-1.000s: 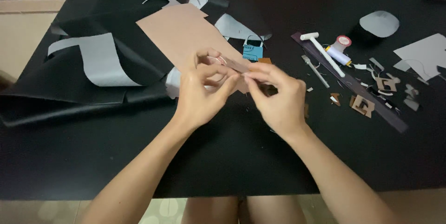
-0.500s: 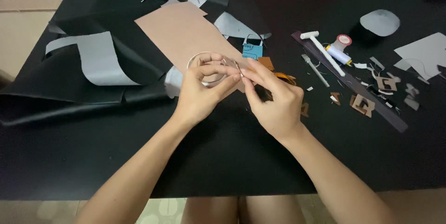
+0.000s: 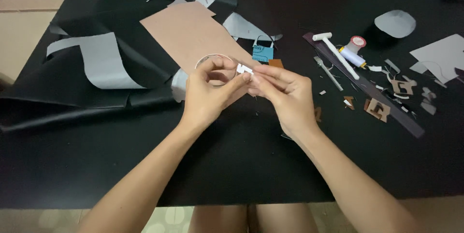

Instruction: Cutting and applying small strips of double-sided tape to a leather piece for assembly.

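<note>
A small white piece [image 3: 244,69] sits pinched between both hands above the black table [image 3: 232,165], near the tan sheet [image 3: 193,35]. The left hand [image 3: 210,93] grips its left side, the right hand [image 3: 285,95] narrows fingertips on its right; both equally close. Its long axis is too small to tell.

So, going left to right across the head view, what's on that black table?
Curled grey-backed black sheet → tan leather sheet → left hand → right hand → white mallet → spool of white thread → grey oval piece.
</note>
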